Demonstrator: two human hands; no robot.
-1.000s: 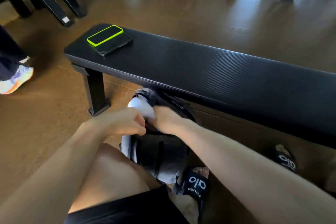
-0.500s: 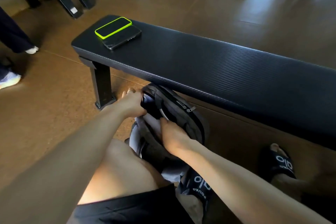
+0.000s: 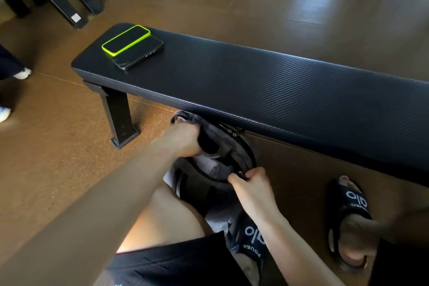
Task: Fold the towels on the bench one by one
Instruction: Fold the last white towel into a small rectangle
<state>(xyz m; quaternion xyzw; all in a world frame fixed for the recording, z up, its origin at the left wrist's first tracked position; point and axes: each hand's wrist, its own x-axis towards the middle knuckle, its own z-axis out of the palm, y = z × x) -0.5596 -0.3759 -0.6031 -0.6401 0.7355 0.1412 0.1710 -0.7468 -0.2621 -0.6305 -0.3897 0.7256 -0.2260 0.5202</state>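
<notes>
2 phones (image 3: 132,47) on bench (image 3: 267,86) left end, bag (image 3: 216,153) below

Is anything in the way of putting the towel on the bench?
The white towel sits inside the bag, which both hands hold open. On the bench, only two phones lie at the far end.

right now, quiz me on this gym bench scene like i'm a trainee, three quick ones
1. True or false: a towel already lies on the bench.
2. What does the right hand pinch? A) the green-cased phone B) the bag's zipper pull C) a sandal
3. Fill in: the two phones lie at the bench's ____ end as the camera sees it.

Key: 1 false, only the phones are on it. 2 B, while the left hand holds the bag open. 3 left.
</notes>
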